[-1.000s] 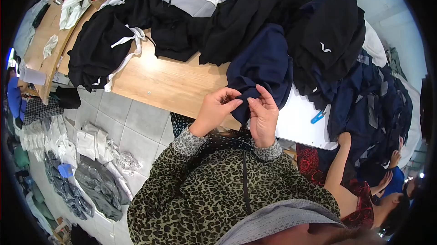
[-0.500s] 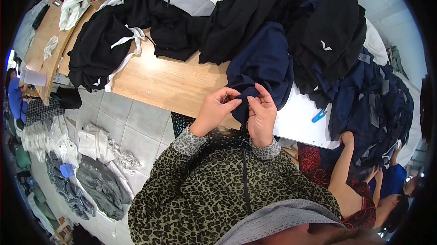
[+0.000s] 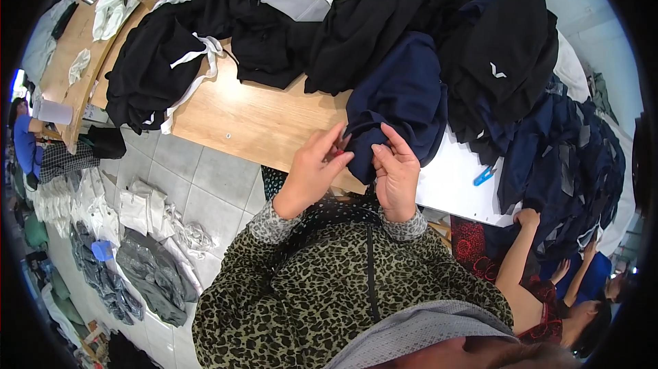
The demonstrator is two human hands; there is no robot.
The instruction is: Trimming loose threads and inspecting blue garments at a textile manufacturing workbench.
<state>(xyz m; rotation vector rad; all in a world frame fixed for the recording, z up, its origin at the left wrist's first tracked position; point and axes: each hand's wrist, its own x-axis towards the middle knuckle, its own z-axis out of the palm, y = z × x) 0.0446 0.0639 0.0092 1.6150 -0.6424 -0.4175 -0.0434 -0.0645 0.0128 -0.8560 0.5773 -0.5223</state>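
Note:
A dark navy garment (image 3: 404, 81) hangs over the table edge in front of me. My right hand (image 3: 396, 174) pinches a fold of it between thumb and fingers. Just left of that fold, my left hand (image 3: 312, 167) is closed around small thread snips (image 3: 340, 144); a dark blade and a bit of red show between thumb and fingers, the rest is hidden by the hand. The snips are apart from the cloth my right hand grips.
Black garments (image 3: 271, 54) are heaped along the back of the wooden table (image 3: 240, 119). Blue thread snips (image 3: 484, 176) lie on the white tabletop (image 3: 449, 180) at right, beside piled navy clothes (image 3: 541, 156) and a co-worker's hand (image 3: 528, 217). Bagged garments (image 3: 154, 276) lie on the floor at left.
My left hand has drawn slightly left and up, away from the cloth, and the snips now show in it. My right hand keeps its pinch on the navy garment.

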